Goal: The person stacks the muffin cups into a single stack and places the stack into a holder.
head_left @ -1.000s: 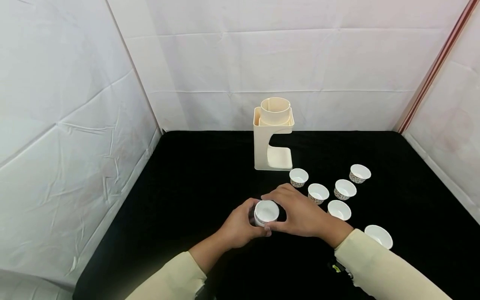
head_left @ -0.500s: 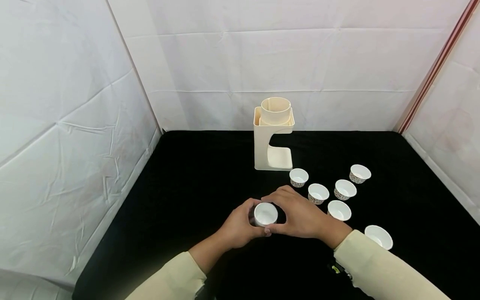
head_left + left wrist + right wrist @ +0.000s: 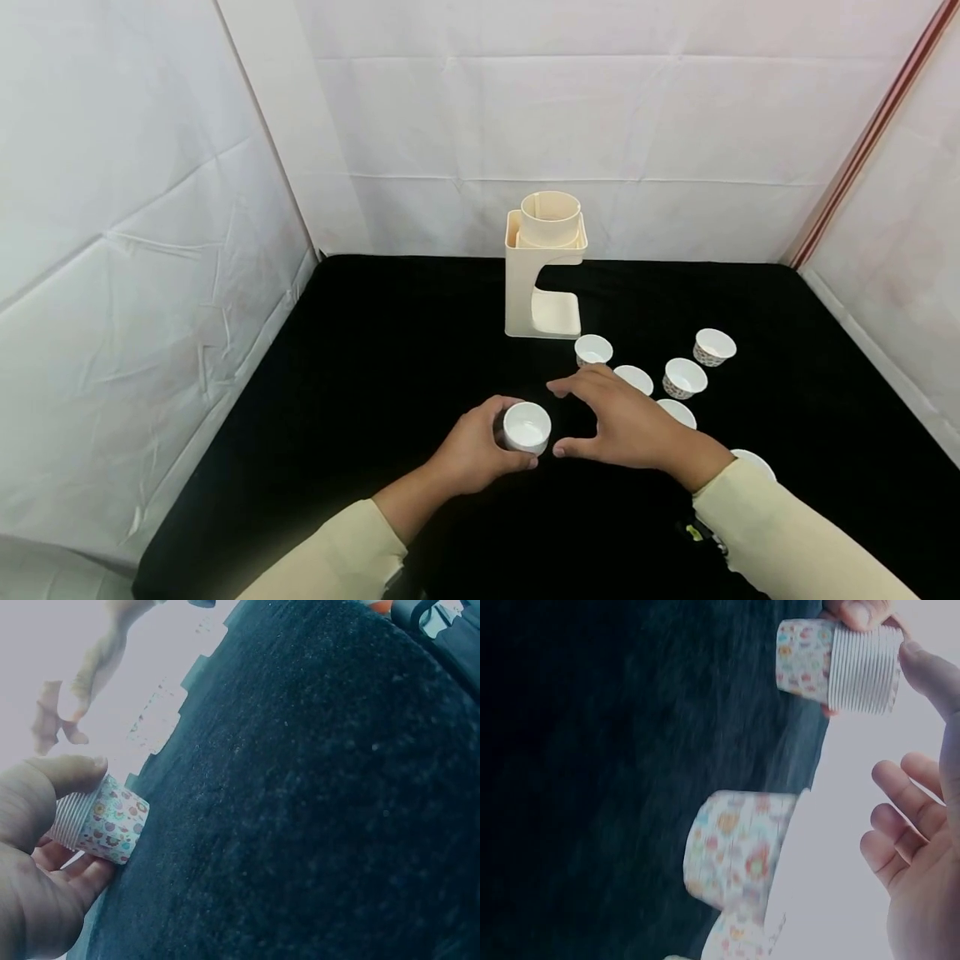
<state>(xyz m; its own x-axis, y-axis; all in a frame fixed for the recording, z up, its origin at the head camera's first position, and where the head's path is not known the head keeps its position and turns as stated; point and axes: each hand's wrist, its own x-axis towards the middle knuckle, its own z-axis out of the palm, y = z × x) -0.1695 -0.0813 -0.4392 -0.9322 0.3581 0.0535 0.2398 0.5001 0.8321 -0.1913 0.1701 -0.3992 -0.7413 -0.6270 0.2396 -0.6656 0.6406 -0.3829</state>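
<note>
My left hand (image 3: 468,450) holds a stack of white paper baking cups (image 3: 527,429), with thumb and fingers round its side. Several nested rims show on this cup stack (image 3: 859,667) in the right wrist view, over a colourful printed pattern. Whether its base touches the black cloth, I cannot tell. Just right of the stack is my right hand (image 3: 626,421), thumb and fingers spread apart with nothing between them. Behind and beside the right hand stand single baking cups, such as a cup (image 3: 593,349) near the dispenser and another cup (image 3: 685,377) further right.
A cream dispenser stand (image 3: 519,292) with a round tube on top stands at the back middle of the black cloth (image 3: 375,350). More cups, including the far right cup (image 3: 715,346) and one by the right sleeve (image 3: 753,462), stand to the right. White sheets (image 3: 480,125) enclose the table.
My right hand has let go of the cup stack and moved away to the right, its fingers spreading. The left hand keeps its hold, and the stack has shifted slightly left.
</note>
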